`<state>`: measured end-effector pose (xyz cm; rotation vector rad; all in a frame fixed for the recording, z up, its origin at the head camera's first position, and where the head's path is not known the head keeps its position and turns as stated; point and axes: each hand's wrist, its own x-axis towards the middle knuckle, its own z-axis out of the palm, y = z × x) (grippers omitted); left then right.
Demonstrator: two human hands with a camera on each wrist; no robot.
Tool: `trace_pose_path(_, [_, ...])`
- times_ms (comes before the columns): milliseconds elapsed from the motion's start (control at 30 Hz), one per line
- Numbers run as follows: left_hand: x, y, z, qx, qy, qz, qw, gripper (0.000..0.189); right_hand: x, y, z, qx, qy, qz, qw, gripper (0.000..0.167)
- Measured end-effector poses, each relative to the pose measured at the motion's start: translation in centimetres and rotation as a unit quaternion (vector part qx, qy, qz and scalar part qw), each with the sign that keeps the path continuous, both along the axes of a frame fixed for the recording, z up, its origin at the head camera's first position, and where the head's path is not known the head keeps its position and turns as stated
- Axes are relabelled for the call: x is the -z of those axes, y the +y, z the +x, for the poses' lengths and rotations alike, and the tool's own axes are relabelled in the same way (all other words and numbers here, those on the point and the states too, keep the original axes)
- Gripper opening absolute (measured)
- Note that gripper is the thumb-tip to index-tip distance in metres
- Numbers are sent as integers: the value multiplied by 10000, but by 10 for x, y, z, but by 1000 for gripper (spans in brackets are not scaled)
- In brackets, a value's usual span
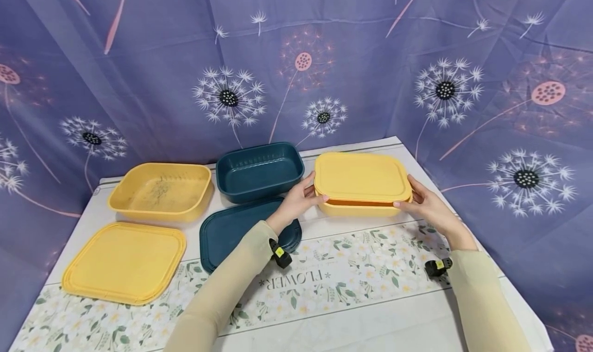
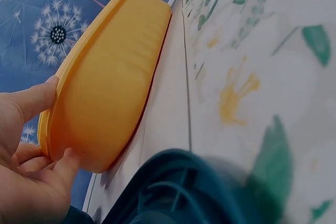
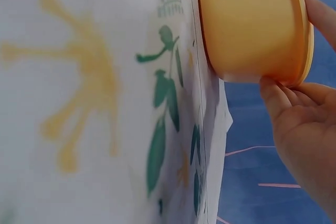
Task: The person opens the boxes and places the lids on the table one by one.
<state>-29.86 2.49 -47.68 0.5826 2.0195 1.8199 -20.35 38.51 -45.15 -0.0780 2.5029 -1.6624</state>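
Note:
At the right of the head view, a yellow lid (image 1: 359, 177) lies over a yellow food container (image 1: 361, 209), with a dark gap showing along the front between them. My left hand (image 1: 298, 201) grips the lid's left end, its thumb near the front corner. In the left wrist view, that thumb lies against the container's wall (image 2: 113, 77), while another finger touches the lid's rim. My right hand (image 1: 428, 208) holds the lid's right end, thumb at the front corner and fingers along the side. The right wrist view shows its fingertips right at the rim and upper wall.
A dark teal container (image 1: 259, 174) stands open left of my left hand, its teal lid (image 1: 231, 233) lying in front, partly under my left forearm. Farther left are another open yellow container (image 1: 159, 208) and a yellow lid (image 1: 125, 262). A dandelion-print curtain (image 1: 278, 48) hangs behind the table.

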Motion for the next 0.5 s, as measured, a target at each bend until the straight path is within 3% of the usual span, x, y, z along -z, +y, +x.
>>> trace_pose_path(500, [-4,13,-29,-218,-269,-60,9994,88,-4,4,-29,63,9,-81,9999,104])
